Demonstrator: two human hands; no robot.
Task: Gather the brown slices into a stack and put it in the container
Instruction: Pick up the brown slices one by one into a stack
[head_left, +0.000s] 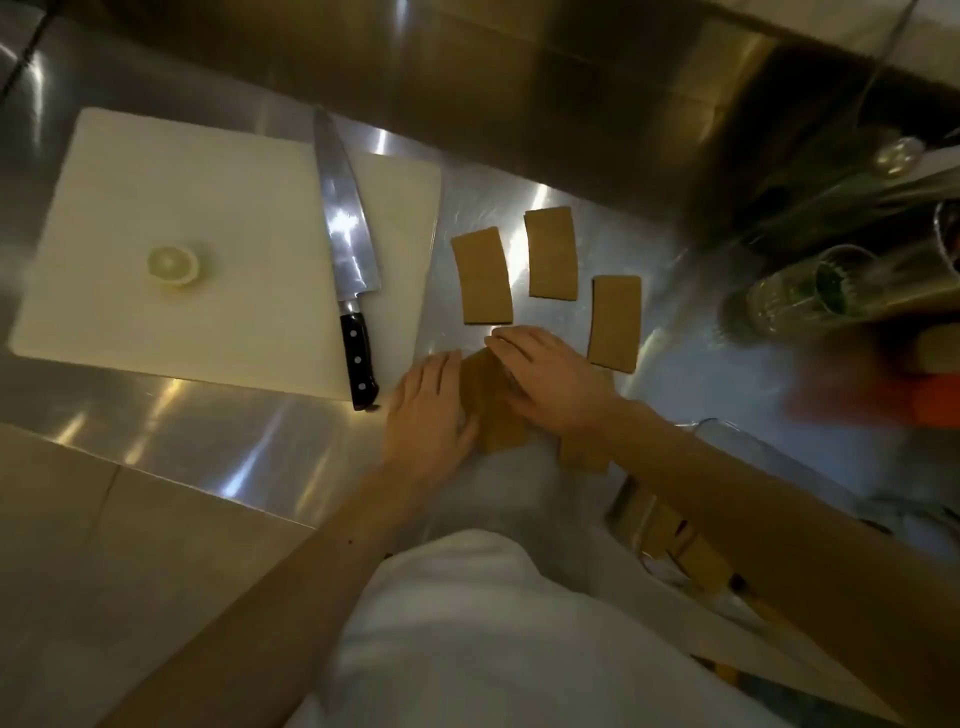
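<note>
Three brown rectangular slices lie apart on the steel counter: one on the left, one at the back, one on the right. Nearer me, my left hand and my right hand press flat from both sides on a brown slice between them. Another slice shows under my right wrist. A clear container with brown pieces inside sits at the lower right, partly hidden by my right forearm.
A white cutting board lies to the left with a half lemon and a large black-handled knife on it. Glass jars, greens and an orange object crowd the right side. A steel wall runs along the back.
</note>
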